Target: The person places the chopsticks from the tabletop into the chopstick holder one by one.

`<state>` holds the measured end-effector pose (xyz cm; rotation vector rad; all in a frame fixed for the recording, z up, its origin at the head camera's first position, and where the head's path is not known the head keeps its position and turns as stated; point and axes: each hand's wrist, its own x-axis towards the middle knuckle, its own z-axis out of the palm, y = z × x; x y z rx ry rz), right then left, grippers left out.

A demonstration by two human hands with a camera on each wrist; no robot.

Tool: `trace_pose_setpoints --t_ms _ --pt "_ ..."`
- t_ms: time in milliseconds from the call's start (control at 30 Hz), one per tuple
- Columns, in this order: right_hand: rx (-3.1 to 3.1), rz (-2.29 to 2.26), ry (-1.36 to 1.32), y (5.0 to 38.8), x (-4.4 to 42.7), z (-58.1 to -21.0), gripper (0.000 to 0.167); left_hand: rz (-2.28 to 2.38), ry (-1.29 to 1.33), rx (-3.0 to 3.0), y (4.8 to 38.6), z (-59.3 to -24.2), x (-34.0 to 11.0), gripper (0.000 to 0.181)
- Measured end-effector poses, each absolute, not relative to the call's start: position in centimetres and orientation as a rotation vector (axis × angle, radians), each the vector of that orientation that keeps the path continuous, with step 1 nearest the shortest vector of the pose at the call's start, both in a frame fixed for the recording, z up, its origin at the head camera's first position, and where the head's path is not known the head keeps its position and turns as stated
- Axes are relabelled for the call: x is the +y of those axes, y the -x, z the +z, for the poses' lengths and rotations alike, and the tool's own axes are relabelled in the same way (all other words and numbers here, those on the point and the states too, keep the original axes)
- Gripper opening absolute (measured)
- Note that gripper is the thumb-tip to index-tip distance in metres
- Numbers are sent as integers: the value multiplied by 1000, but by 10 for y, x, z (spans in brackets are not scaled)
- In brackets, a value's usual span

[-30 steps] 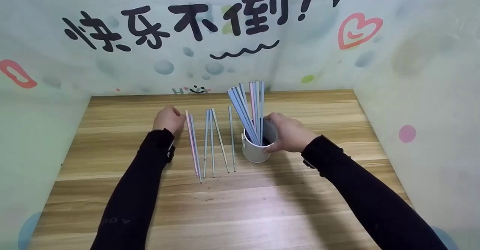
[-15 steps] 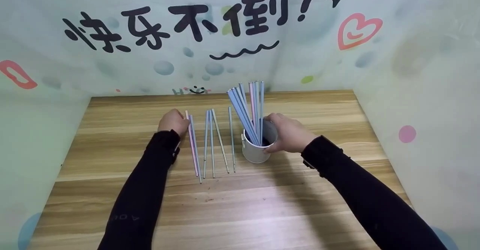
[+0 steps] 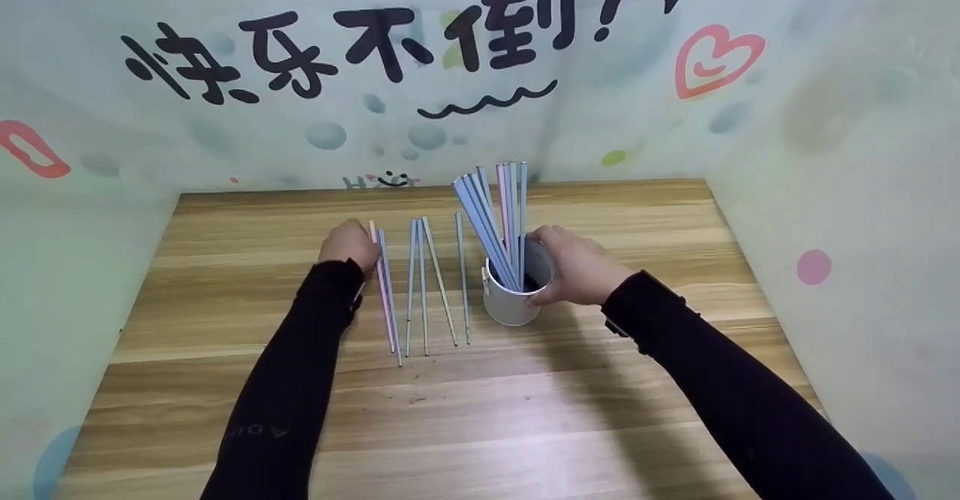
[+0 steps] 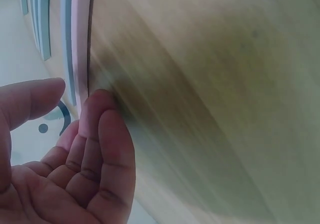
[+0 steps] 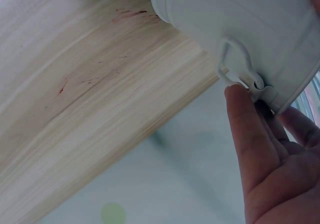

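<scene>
My left hand [image 3: 349, 244] is at the upper end of a pink chopstick [image 3: 382, 290]. In the left wrist view its fingertips touch that pink chopstick [image 4: 81, 44], while the thumb stands apart. A blue chopstick [image 3: 391, 305] lies right beside the pink one. Further right on the table lie several blue and pale green chopsticks [image 3: 425, 305]. My right hand [image 3: 581, 266] grips a small white metal bucket [image 3: 510, 308] by its right side, thumb in front. Out of the bucket lean blue, pale and pink chopsticks [image 3: 486, 222]. The right wrist view shows the bucket's handle loop [image 5: 235, 54].
A wood-grain table [image 3: 480, 425] carries everything. Behind it rises a pale printed wall [image 3: 480, 132] with black lettering, and side walls [image 3: 855, 185] flank the table. Small dark marks [image 5: 75, 84] show on the tabletop near the bucket.
My left hand has moved slightly right, up against the pink chopstick. The right hand and the bucket stay where they were.
</scene>
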<state>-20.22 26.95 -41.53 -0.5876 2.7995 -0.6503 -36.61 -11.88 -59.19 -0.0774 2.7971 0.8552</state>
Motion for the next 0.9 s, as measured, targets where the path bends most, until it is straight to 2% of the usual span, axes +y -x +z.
trace_pose_setpoints --t_ms 300,533,800,900 --pt "2792 -641 571 201 269 -416 90 844 84 2817 363 -594 -117 14" --pt "2786 -656 575 202 269 -416 89 863 94 2779 348 -574 -111 23" --pt "2799 -629 580 203 270 -415 89 852 94 2774 356 -582 -114 6" --pt "2795 -635 572 203 270 -415 89 855 99 2750 358 -583 -116 9"
